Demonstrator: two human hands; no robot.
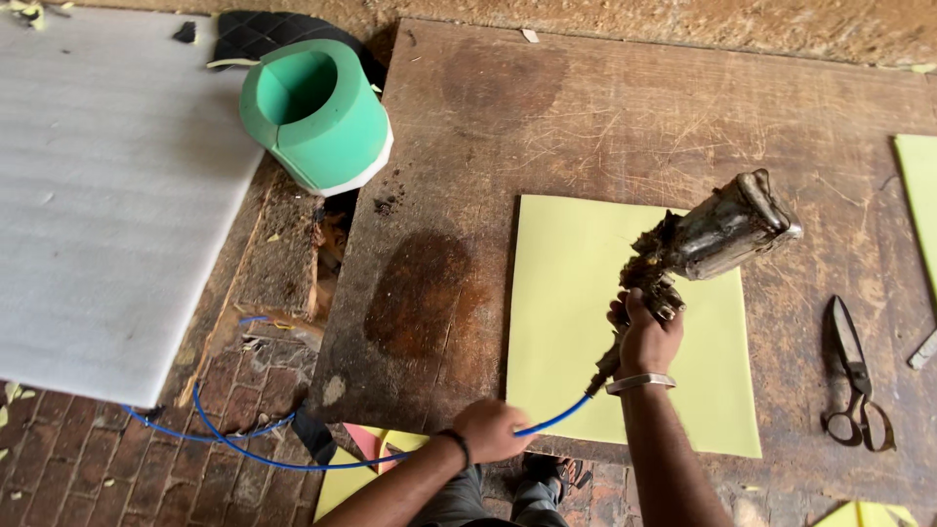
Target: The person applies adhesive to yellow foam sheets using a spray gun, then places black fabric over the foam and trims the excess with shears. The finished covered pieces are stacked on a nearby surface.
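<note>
Head view: right hand (645,337) closed tight round the grip of a grimy spray gun (711,237), held up above a pale yellow sheet (576,322) on the worn wooden tabletop (625,117). Gun's long axis slanted, from the grip at the hand up and away to the right, metal cup end highest and farthest. Left hand (491,430) closed on the blue hose (293,459), just below and left of the right hand at the tabletop's near edge; hose running from the gun's base through that hand and looping off left over the brick floor (88,468). Right of the right hand, black scissors (854,376) lying flat. Far up-left, a green foam ring (317,112) beside a white foam sheet (107,195).
</note>
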